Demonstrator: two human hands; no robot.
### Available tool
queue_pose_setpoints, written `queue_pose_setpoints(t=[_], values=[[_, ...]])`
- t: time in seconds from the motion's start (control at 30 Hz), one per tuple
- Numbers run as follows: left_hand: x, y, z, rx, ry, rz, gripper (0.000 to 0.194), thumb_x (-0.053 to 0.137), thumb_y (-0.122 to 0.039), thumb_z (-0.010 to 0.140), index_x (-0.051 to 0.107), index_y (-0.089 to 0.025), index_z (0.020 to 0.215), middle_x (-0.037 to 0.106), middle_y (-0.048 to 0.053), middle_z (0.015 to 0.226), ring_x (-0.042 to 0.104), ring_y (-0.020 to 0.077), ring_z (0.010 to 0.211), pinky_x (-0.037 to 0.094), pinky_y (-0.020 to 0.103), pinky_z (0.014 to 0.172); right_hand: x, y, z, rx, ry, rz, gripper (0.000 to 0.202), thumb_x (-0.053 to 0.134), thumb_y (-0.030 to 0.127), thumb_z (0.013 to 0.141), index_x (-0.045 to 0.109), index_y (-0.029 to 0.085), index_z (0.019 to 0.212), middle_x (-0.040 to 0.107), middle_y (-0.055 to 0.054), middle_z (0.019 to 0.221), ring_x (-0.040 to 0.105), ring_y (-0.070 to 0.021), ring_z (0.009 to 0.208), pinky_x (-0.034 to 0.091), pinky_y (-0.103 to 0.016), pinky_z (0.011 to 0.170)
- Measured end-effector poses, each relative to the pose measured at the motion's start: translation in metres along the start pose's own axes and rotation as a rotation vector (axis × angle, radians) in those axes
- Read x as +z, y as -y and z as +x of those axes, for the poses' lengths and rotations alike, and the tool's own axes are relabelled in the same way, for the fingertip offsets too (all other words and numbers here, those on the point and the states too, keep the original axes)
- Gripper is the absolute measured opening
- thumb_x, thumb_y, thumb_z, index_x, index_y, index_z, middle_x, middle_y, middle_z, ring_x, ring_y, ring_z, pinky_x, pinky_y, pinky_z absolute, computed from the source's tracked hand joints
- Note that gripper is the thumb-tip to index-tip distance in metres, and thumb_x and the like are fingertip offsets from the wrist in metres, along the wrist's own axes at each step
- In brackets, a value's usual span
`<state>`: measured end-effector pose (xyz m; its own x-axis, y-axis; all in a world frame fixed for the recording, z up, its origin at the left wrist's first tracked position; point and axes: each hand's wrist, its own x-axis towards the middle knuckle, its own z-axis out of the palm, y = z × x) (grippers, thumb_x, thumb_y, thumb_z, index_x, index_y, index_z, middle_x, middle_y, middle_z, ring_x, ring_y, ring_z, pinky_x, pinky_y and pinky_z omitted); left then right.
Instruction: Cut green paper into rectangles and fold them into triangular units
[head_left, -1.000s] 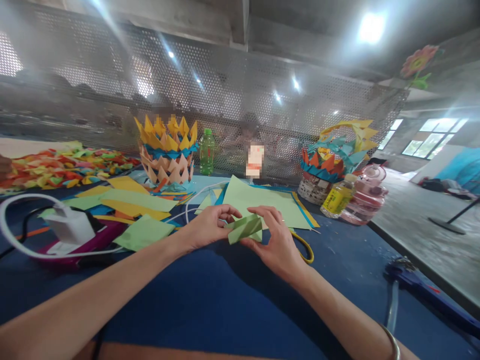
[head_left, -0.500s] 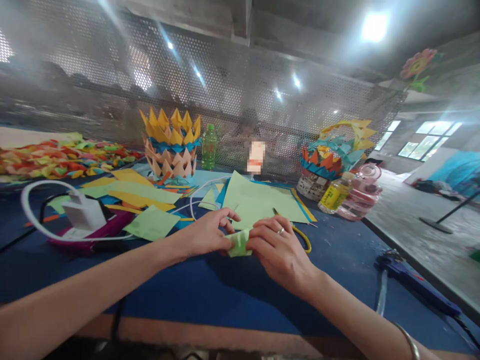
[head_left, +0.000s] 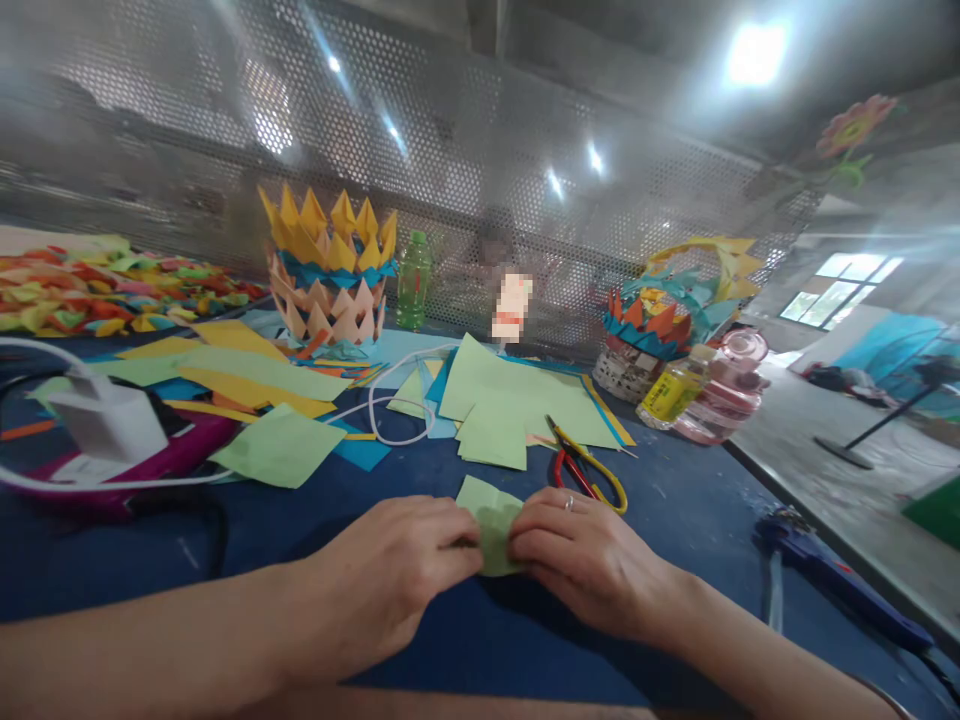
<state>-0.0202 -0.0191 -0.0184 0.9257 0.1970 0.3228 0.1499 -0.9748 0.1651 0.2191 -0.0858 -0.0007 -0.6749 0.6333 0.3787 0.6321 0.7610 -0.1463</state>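
Fingers point(head_left: 461, 535) of the left hand point(head_left: 397, 560) are curled and closed on the left edge of a small green paper point(head_left: 496, 522), and those of the right hand point(head_left: 596, 560) are closed on its right edge; in the head view, the only one, the paper lies between them just above or on the blue table point(head_left: 480, 655) – which of the two, I cannot tell. A crease seems to run across it, and holding it from both sides probably keeps it steady and the fold under control, with the forearms low so that the wrists have support. Beyond it, a large green sheet point(head_left: 540, 390) lies with a smaller green piece point(head_left: 491, 440) on its near edge, likely put there to be within easy reach of both hands. The scissors point(head_left: 579, 474) rest just past the right hand, handles towards the person, which would suit a quick pick-up. On the left, a green square point(head_left: 281, 445) lies beside the purple power strip point(head_left: 202, 445), while the tall paper basket point(head_left: 326, 265) and the green bottle point(head_left: 414, 285) stand further back, perhaps to spare working room – as does the glue gun point(head_left: 847, 580), off to the right near the table's edge
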Motion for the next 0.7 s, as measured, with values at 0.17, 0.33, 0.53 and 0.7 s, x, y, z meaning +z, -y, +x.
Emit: queue_pose_setpoints(t=[0.17,0.33,0.53,0.7], values=[[0.004,0.004,0.001,0.023,0.016,0.034,0.037,0.048,-0.002,0.074,0.064,-0.023,0.1,0.068,0.003,0.094,0.06,0.0197,0.078,0.045,0.03,0.065,-0.001,-0.011,0.008,0.308,0.091,0.407,0.001,0.07,0.02,0.088,0.068,0.021,0.087,0.07,-0.002,0.091,0.064,-0.0166,0.087,0.052,-0.027,0.08],[0.002,-0.001,0.0,0.012,-0.041,0.063,0.037,0.049,-0.001,0.073,0.063,-0.021,0.1,0.067,0.003,0.089,0.059,0.0191,0.078,0.047,0.028,0.071,-0.001,-0.02,0.019,0.607,0.192,0.664,0.015,0.073,0.029,0.085,0.068,0.018,0.075,0.062,0.004,0.075,0.057,-0.0106,0.068,0.044,-0.02,0.062],[0.002,0.002,0.003,0.075,-0.129,0.003,0.033,0.04,-0.002,0.08,0.064,-0.019,0.094,0.064,0.0,0.078,0.055,0.0176,0.066,0.043,0.027,0.056,0.006,-0.007,0.018,0.727,0.087,0.416,0.013,0.071,0.023,0.085,0.063,0.02,0.076,0.061,0.005,0.077,0.056,-0.0111,0.073,0.041,-0.023,0.066],[0.012,0.0,0.0,0.037,-0.219,0.05,0.038,0.029,-0.009,0.098,0.066,-0.02,0.095,0.065,0.0,0.075,0.058,0.0167,0.067,0.045,0.027,0.059,0.017,-0.001,0.014,0.687,-0.006,0.322,0.019,0.071,0.007,0.08,0.057,0.019,0.075,0.06,0.003,0.083,0.056,-0.0133,0.081,0.041,-0.026,0.073]])
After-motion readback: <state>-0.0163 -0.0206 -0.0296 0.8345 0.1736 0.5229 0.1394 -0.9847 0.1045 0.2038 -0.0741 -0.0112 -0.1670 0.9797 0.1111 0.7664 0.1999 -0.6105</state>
